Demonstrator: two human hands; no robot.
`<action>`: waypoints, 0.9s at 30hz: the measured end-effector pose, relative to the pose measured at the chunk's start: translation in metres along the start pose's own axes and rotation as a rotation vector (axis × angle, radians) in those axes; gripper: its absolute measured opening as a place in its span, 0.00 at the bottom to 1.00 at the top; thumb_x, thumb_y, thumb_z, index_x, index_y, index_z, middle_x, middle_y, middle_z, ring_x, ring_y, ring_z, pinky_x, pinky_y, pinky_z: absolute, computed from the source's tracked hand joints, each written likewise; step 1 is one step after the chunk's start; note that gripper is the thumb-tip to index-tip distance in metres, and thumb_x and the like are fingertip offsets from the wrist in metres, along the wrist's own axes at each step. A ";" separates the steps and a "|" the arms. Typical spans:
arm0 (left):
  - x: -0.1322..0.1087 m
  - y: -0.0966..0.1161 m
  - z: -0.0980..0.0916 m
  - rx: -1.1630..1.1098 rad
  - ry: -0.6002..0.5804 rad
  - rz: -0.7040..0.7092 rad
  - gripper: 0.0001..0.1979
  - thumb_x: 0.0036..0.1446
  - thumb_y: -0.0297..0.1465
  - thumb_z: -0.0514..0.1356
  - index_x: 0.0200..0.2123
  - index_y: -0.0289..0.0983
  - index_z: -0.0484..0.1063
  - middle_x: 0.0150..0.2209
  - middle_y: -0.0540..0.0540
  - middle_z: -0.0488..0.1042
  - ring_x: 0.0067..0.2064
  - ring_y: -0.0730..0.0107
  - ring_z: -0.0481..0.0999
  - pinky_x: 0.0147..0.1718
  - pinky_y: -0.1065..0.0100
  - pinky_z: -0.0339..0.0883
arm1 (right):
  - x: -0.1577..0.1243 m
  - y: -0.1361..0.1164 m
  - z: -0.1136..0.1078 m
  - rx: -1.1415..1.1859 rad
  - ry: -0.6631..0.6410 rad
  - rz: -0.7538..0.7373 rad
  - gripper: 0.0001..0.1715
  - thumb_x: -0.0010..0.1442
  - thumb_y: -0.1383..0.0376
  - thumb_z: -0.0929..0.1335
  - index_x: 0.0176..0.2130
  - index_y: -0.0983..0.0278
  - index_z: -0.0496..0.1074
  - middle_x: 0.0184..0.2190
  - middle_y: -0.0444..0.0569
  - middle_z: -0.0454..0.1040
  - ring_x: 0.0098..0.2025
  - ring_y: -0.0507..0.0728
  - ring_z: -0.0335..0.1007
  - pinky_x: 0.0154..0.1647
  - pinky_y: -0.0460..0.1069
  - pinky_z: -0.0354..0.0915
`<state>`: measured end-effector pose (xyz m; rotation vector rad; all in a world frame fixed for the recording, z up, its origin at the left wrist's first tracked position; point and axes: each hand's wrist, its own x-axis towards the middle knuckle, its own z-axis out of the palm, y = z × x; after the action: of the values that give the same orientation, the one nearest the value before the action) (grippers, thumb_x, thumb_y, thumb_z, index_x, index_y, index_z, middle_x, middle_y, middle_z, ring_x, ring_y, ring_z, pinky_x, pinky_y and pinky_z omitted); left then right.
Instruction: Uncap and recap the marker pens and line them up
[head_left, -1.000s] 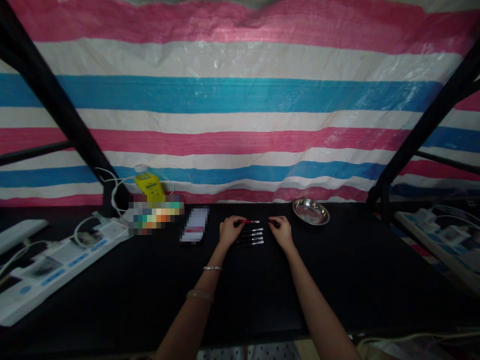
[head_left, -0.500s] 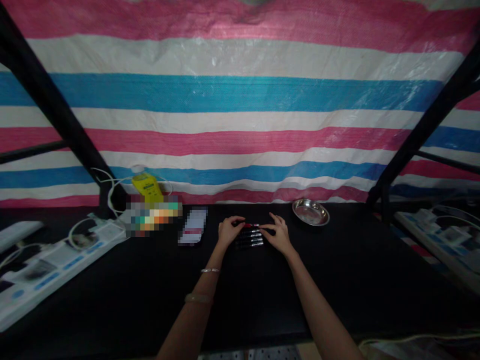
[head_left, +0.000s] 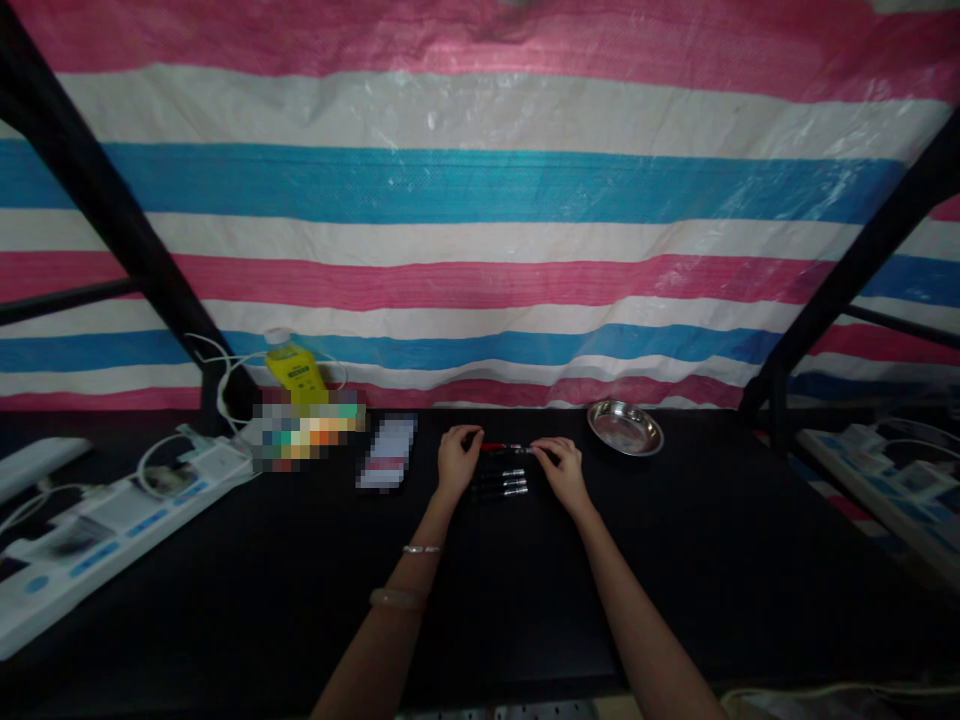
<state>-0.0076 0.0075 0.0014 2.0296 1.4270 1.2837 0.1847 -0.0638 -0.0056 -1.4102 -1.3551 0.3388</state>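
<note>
A slim red pen (head_left: 494,446) with a silvery end lies crosswise between my hands. Close beside it is a dark pen (head_left: 523,451), its silvery right end pinched between the fingertips of my right hand (head_left: 562,472). My left hand (head_left: 458,462) is closed at the left end of these two pens, thumb against forefinger; the exact contact there is hard to see. Nearer to me, several black pens (head_left: 514,482) with silvery ends lie parallel in a row on the black tabletop (head_left: 517,590), their dark bodies barely visible against it.
A round metal dish (head_left: 625,429) stands right of my hands. To the left lie a phone (head_left: 387,454), a blurred colourful item (head_left: 307,437), a yellow bottle (head_left: 296,370) and a white power strip (head_left: 127,535) with cables. Striped sheeting (head_left: 480,190) hangs behind.
A dark pen has moved away from the row, up beside the red pen. My right hand has shifted slightly right, and its fingers have drawn together. A gap now separates the nearer black pens.
</note>
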 end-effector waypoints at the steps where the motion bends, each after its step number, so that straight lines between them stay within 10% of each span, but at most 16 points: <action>1: 0.000 0.002 -0.001 -0.007 0.056 0.024 0.09 0.57 0.33 0.55 0.37 0.38 0.74 0.38 0.46 0.76 0.38 0.66 0.72 0.40 0.65 0.65 | 0.001 -0.002 0.000 0.103 0.021 0.030 0.12 0.53 0.57 0.68 0.33 0.60 0.77 0.35 0.49 0.77 0.42 0.58 0.68 0.49 0.57 0.59; 7: -0.011 0.030 -0.011 0.016 0.107 0.243 0.11 0.61 0.34 0.52 0.42 0.38 0.72 0.39 0.45 0.75 0.38 0.67 0.72 0.40 0.64 0.65 | 0.002 -0.004 0.007 0.762 0.185 0.426 0.19 0.43 0.56 0.74 0.34 0.65 0.76 0.23 0.46 0.75 0.25 0.52 0.70 0.31 0.49 0.68; 11: -0.020 0.048 -0.011 0.115 0.057 0.459 0.11 0.61 0.33 0.53 0.42 0.38 0.72 0.39 0.45 0.77 0.40 0.66 0.73 0.39 0.63 0.65 | 0.001 -0.004 0.012 1.067 0.163 0.580 0.14 0.39 0.64 0.76 0.29 0.66 0.75 0.29 0.49 0.77 0.31 0.54 0.74 0.36 0.48 0.72; 27: -0.024 0.053 -0.007 -0.170 0.106 0.445 0.14 0.62 0.31 0.51 0.50 0.39 0.66 0.43 0.44 0.71 0.45 0.69 0.72 0.45 0.65 0.69 | -0.007 -0.022 0.006 1.155 -0.324 0.708 0.10 0.52 0.66 0.70 0.37 0.70 0.74 0.30 0.53 0.78 0.27 0.51 0.75 0.29 0.42 0.71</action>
<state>0.0145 -0.0379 0.0306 2.2640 0.8904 1.6448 0.1661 -0.0725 0.0069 -0.7649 -0.5788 1.5759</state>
